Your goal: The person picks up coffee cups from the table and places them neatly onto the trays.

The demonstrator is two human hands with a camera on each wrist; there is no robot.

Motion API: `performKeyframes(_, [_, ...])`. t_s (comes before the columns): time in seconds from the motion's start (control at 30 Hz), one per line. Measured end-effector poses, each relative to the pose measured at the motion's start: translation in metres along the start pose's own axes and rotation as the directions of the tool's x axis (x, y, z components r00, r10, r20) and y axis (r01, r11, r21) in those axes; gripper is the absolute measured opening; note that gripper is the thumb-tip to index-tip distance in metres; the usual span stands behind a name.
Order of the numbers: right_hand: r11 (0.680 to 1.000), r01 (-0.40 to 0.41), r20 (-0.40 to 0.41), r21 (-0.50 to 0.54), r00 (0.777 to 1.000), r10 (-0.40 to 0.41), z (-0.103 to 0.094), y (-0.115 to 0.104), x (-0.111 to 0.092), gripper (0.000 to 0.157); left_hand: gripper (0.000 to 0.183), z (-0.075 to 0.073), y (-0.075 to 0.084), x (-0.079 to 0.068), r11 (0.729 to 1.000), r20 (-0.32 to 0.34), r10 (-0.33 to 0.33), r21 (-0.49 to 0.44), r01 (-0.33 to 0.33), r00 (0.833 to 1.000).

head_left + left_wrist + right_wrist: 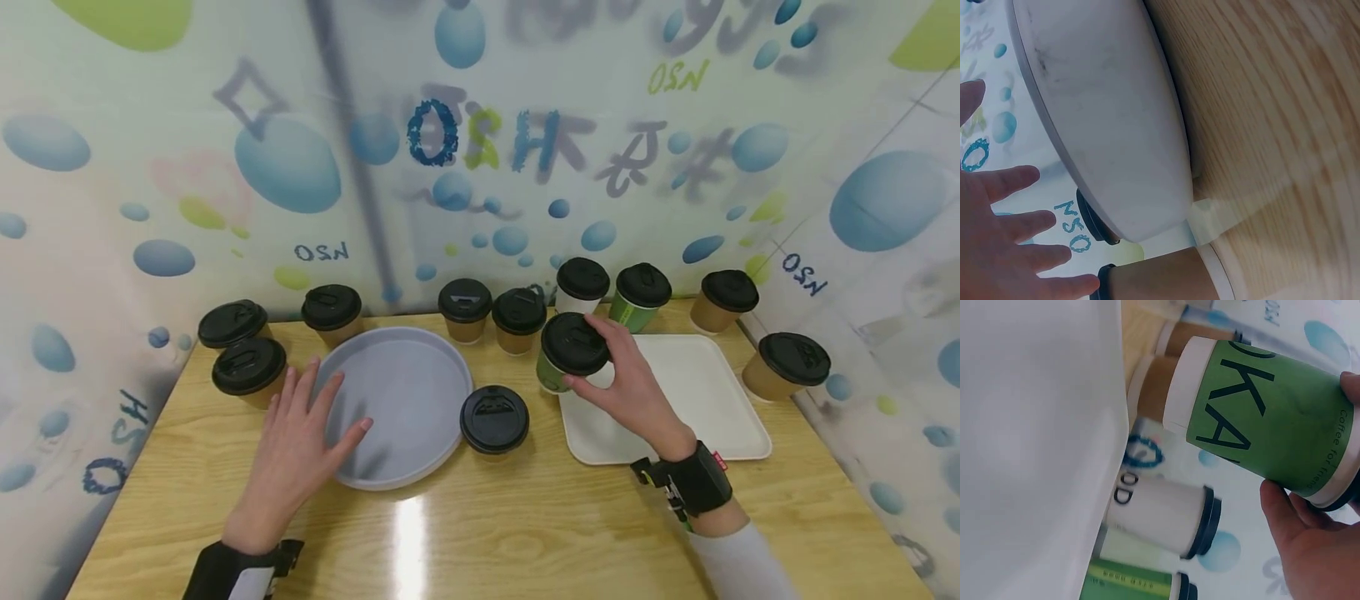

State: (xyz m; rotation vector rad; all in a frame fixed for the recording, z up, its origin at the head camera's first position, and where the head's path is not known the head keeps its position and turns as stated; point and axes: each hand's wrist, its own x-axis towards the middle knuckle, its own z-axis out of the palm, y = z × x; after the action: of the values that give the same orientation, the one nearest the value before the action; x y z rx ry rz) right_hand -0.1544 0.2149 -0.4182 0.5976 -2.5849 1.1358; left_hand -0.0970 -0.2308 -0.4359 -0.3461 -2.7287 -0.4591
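Observation:
My right hand (639, 393) grips a green paper cup (1266, 419) with a black lid (574, 343), fingers and thumb around its lid end. The cup overlaps the left edge of a white rectangular tray (697, 392) in the head view; in the right wrist view its white base shows. My left hand (294, 446) is spread, fingers straight, over the left side of a round grey tray (401, 392). A brown cup with a black lid (251, 371) stands just left of its fingertips. Another black-lidded cup (495, 421) stands between the two trays.
Behind the trays stand brown cups (332, 312), a white cup (582, 283) and another green cup (640, 296), all black-lidded. One brown cup (783, 365) is right of the white tray. A patterned curtain (510, 167) borders the wooden table (525, 533).

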Motion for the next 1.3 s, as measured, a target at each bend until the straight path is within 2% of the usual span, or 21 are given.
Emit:
performKeyframes(0.27, [0.999,-0.045,-0.035,0.001,0.998,0.045,-0.010,0.016,0.007,0.087,0.075,0.000,0.000,0.000,1.000,0.013,-0.010,-0.005,0.010,1.000])
performKeyframes(0.77, [0.984,-0.174,-0.037,-0.027,0.984,0.173,0.000,0.044,0.023,0.092,0.075,-0.002,0.000,-0.002,0.999,0.041,-0.034,0.001,0.034,0.999])
performKeyframes(1.3, [0.983,-0.186,-0.021,-0.004,0.982,0.186,0.006,0.049,0.027,0.091,0.074,0.000,-0.002,-0.003,1.000,0.039,-0.029,0.001,0.029,0.999])
